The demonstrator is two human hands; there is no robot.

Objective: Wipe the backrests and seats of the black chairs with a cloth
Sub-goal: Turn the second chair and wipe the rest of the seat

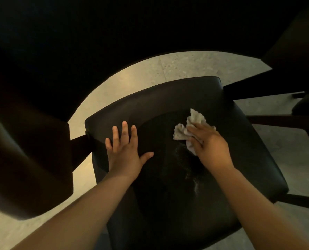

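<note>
Lying crumpled toward the right of the black chair's seat (pixel 168 98), the grey cloth (pixel 195 118) is held under the right hand (pixel 209 143), whose fingers bend over it and press it to the leather. The left hand (pixel 124 150) rests flat on the seat's left part, fingers straight and spread, holding nothing. Pale speckled floor (pixel 150 74) shows around the chair.

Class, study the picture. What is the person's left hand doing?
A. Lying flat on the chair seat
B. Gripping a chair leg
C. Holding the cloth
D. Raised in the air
A: the left hand lies flat, fingers spread, on the black chair seat, while the right hand holds the crumpled cloth.
</note>
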